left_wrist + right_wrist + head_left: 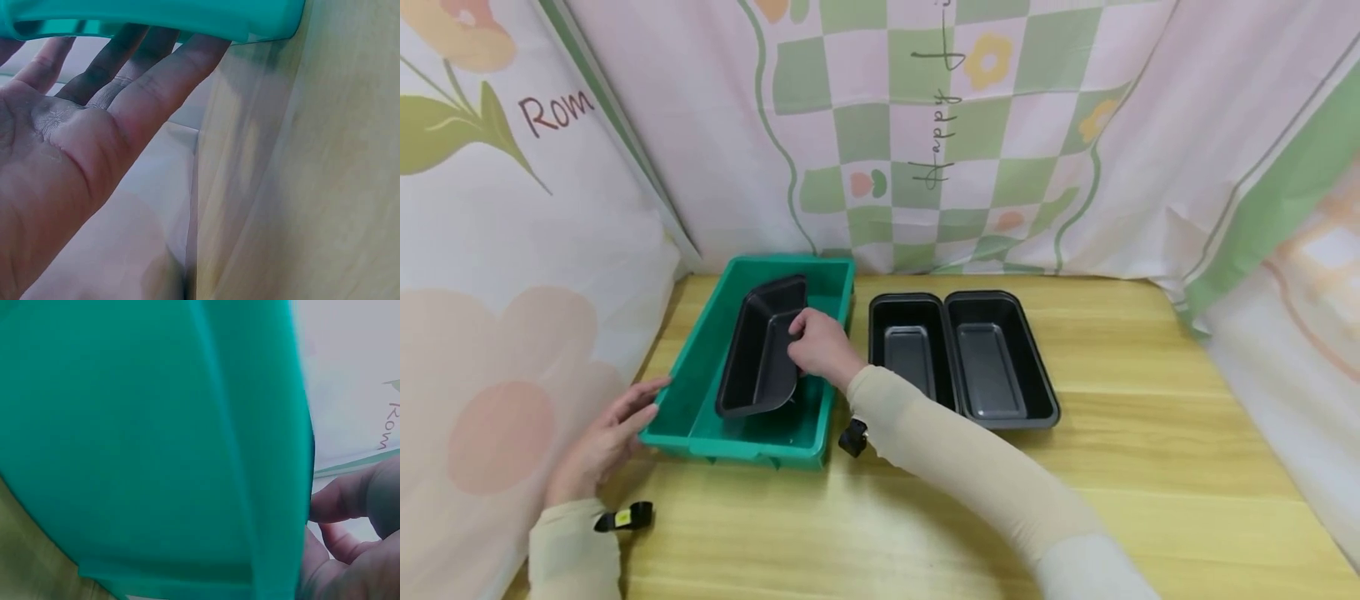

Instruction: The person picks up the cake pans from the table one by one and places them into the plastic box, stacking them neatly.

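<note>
A dark loaf pan (763,358) sits tilted inside a green plastic bin (700,446). My right hand (822,343) pinches the pan's right edge between thumb and fingers. In the right wrist view, the bin's outer side (137,456) hides most of the pan, and my right hand (356,531) shows past its rim. At the bin's front left corner, my left hand (610,435) rests against the side with fingers extended. The left wrist view shows the left hand (87,137) palm up, straight fingertips touching the bin's underside edge (156,22).
Two more dark loaf pans (917,354), (1000,367) stand side by side to the right of the bin, the nearer one partly covered by my right forearm. All stand on a wooden table (1150,433). Patterned cloth (940,125) hangs behind and on both sides.
</note>
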Demonstrator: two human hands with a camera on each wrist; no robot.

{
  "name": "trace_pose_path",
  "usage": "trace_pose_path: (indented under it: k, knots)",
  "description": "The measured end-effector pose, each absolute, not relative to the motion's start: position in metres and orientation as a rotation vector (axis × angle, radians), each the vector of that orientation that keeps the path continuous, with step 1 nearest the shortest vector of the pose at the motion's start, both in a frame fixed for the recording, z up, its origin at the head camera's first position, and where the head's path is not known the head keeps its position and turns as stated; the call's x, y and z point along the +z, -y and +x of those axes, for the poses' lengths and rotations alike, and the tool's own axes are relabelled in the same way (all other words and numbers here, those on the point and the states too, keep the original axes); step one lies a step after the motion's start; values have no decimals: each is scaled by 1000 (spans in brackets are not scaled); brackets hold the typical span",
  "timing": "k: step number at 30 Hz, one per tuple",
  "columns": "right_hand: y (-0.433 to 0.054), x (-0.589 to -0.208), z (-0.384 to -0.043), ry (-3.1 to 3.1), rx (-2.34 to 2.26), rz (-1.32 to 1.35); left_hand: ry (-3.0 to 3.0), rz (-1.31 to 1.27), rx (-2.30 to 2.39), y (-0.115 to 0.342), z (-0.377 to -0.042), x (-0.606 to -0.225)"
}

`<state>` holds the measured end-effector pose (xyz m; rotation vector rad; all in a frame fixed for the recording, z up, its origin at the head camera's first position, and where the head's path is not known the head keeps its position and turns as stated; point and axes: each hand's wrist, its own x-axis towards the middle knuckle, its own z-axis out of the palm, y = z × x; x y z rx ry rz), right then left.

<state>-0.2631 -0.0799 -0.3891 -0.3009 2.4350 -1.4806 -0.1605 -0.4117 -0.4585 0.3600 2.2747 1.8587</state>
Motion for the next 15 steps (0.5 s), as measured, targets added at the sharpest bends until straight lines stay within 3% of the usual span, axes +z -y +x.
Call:
trace_pose_path:
  k: [15]
  knots:
    - [93, -394, -265, -2464, -1421, -213, -2227, 370, 1919, 409, -159, -460]
